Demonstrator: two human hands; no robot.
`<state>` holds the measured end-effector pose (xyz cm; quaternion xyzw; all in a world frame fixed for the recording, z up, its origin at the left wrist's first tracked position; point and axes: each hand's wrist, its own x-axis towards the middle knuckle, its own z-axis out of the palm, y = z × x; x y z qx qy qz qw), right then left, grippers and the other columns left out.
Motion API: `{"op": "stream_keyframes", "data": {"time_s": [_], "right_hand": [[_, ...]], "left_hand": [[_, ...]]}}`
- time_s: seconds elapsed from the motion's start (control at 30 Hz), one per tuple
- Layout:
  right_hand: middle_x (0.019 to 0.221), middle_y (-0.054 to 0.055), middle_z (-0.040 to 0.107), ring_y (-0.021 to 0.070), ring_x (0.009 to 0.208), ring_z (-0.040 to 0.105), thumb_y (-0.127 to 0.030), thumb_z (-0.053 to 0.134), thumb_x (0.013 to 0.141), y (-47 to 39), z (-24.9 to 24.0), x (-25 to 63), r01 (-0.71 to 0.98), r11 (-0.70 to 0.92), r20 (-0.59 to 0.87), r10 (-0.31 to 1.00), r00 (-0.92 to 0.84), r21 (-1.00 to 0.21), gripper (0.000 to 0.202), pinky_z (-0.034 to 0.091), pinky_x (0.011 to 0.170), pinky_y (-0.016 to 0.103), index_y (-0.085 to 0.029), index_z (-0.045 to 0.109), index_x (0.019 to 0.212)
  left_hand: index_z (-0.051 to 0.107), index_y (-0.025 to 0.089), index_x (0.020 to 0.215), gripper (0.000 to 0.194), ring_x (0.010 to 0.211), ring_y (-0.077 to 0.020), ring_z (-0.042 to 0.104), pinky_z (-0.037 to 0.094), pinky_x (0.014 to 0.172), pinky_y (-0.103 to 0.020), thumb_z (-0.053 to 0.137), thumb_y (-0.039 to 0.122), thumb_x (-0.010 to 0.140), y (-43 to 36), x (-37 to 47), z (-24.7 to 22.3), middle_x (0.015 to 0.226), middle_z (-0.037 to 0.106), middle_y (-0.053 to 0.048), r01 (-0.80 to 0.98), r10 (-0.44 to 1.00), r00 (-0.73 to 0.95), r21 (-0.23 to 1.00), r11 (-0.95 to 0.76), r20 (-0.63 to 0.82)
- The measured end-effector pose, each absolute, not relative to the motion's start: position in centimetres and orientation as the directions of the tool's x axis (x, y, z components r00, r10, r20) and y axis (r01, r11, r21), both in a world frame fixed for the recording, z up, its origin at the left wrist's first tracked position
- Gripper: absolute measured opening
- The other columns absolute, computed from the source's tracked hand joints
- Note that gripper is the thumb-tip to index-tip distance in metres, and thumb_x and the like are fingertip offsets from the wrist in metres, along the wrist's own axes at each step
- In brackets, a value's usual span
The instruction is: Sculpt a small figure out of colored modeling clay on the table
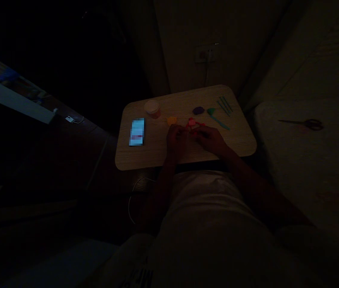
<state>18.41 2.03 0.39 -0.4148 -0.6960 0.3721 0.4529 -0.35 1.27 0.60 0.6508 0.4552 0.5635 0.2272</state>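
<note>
In dim light, my left hand (pixel 177 140) and my right hand (pixel 208 138) are close together over the small table, fingers bent inward. Red pieces (pixel 192 122) lie just beyond and between the fingertips. My right fingers are closed around a small red bit; what my left fingers pinch is too dark to make out. An orange piece (pixel 171 120) is just past my left hand. Farther back lie a purple lump (pixel 198 110) and a green lump (pixel 210 111) at the end of a teal stick (pixel 221 122).
The wooden table (pixel 154 156) also holds a lit phone (pixel 137 132), a lidded tub (pixel 152 108) and several thin green sticks (pixel 224 106). Scissors (pixel 304 123) lie on a pale surface at the right. A wall socket (pixel 205 54) with a cord is behind, and a white cable (pixel 130 204) hangs below.
</note>
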Motion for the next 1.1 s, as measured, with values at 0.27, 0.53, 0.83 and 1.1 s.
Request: {"op": "stream_keyframes", "data": {"time_s": [0.27, 0.53, 0.83, 1.1], "right_hand": [[0.099, 0.007, 0.079, 0.0224, 0.084, 0.07, -0.043, 0.068, 0.09, 2.1, 0.5, 18.4, 0.215, 0.368, 0.314, 0.916, -0.248, -0.905, 0.031, 0.054, 0.079, 0.034, -0.02, 0.079, 0.107], [0.076, 0.004, 0.072, 0.0182, 0.067, 0.062, -0.049, 0.062, 0.095, 2.0, 0.3, 18.3, 0.222, 0.309, 0.254, 0.935, -0.247, -0.925, 0.034, 0.048, 0.064, 0.029, -0.019, 0.078, 0.1], [0.075, 0.003, 0.072, 0.016, 0.064, 0.057, -0.045, 0.065, 0.09, 1.9, 1.2, 18.4, 0.291, 0.327, 0.249, 0.929, -0.273, -0.899, 0.033, 0.042, 0.061, 0.029, -0.017, 0.08, 0.1], [0.065, -0.001, 0.061, 0.0131, 0.06, 0.047, -0.042, 0.072, 0.082, 1.7, 1.5, 18.3, 0.299, 0.335, 0.259, 0.928, -0.267, -0.893, 0.026, 0.036, 0.059, 0.027, -0.017, 0.076, 0.09]], "left_hand": [[0.061, 0.022, 0.085, 0.013, 0.088, -0.0172, 0.06, 0.05, 0.08, -0.03, 0.066, 0.028, 0.096, 1.3, -0.4, 0.6, 0.092, 0.061, -0.003, 0.343, 0.832, -0.05, 0.792, -0.505, 0.552], [0.062, 0.022, 0.086, 0.011, 0.088, -0.0169, 0.06, 0.05, 0.08, -0.03, 0.066, 0.026, 0.095, 1.3, -0.3, 0.6, 0.092, 0.061, -0.003, 0.325, 0.837, -0.053, 0.802, -0.501, 0.545], [0.062, 0.022, 0.084, 0.014, 0.087, -0.0162, 0.06, 0.05, 0.079, -0.029, 0.067, 0.028, 0.096, 1.1, -0.2, 1.0, 0.091, 0.061, -0.002, 0.336, 0.845, -0.057, 0.807, -0.485, 0.532], [0.062, 0.022, 0.085, 0.01, 0.087, -0.0165, 0.06, 0.049, 0.079, -0.03, 0.067, 0.021, 0.094, 1.1, -0.2, 0.9, 0.091, 0.061, -0.002, 0.312, 0.846, -0.058, 0.814, -0.489, 0.531]]}}
